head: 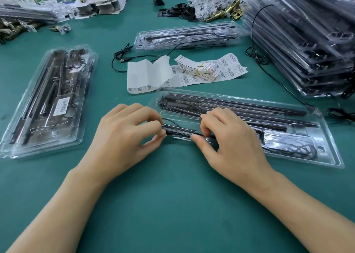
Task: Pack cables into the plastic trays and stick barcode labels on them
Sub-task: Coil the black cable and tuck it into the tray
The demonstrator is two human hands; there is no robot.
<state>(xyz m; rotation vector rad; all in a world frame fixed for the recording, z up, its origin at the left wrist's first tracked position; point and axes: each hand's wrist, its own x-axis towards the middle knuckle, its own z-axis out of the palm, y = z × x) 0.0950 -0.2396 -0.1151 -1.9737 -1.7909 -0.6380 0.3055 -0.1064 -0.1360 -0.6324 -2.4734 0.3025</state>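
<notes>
A clear plastic tray [324, 154] lies open before me on the green table, holding long black bars and a coiled cable in its right pocket. At its near left compartment a thin black cable bundle [179, 131] stretches between my hands. My left hand [126, 131] pinches the bundle's left end with thumb and fingertips. My right hand [228, 135] pinches its right end, fingers curled over the tray. Sheets of barcode labels [229, 70] and a banded stack of label cards [197, 68] lie just beyond the tray.
A packed tray with a barcode label [48, 99] lies at the left, another packed tray [184, 36] at the back centre. A tall pile of filled trays [307, 41] fills the right. A loose USB cable [123, 60], brass hardware and black parts sit farther back.
</notes>
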